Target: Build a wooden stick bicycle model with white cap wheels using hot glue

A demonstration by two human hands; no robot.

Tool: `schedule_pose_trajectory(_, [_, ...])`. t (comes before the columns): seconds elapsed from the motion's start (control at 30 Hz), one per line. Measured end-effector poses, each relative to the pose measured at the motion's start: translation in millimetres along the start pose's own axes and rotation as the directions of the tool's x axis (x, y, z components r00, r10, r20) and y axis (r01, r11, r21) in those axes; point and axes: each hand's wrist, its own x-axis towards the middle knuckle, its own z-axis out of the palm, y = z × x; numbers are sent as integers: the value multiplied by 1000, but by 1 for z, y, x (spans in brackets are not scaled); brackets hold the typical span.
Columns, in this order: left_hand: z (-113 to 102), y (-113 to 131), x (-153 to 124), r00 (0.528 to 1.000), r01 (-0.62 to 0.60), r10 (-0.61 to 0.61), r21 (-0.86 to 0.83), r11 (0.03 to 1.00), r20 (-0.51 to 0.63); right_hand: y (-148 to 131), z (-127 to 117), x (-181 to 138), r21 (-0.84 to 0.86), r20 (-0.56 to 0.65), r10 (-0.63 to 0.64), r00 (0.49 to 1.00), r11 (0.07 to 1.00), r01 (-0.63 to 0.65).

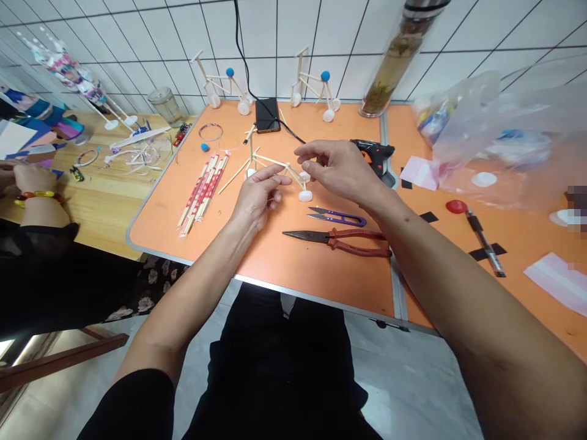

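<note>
A small bicycle model of thin wooden sticks [271, 164] with white round wheels [305, 195] stands on the orange table [275, 263]. My left hand [257, 195] rests on the table with its fingers pinched on a stick of the frame. My right hand [339, 168] reaches in from the right with fingers curled near the frame's right end, by the wheels. What its fingertips hold is hidden.
Red-handled pliers [339, 239] and purple snips [337, 215] lie in front of my right hand. A black glue gun [373, 151], wrapped chopsticks [204, 190], a phone [267, 114], two finished stick bicycles [222, 85] and a glass bottle [394, 61] stand around. Another person's hand [32, 183] is at left.
</note>
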Motion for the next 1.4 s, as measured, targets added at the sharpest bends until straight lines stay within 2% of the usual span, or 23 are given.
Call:
schedule_pose_trajectory(0.17, [-3,-3,1,1000,-8,8,-15,1000,23,-7,-1,-2,-25,-18,-7,1000,1000,6])
schedule_pose_trajectory(0.47, [-5,-3,0,1000,-7,7,-13,1000,17,-3,4,-2,-35,-18,-4,1000,999,3])
schedule_pose_trajectory(0.87, [-6,3,-2,999,-22,22,23,999,25,2,1,1,-56,100,-16,995,998,22])
schedule_pose_trajectory(1.07, [-6,3,-4,999,-20,19,26,999,36,-4,-4,-3,-32,66,-15,998,999,17])
schedule_pose_trajectory(1.4, [-7,1,-1,999,-23,22,38,999,39,-16,12,-2,-111,36,-63,997,992,66])
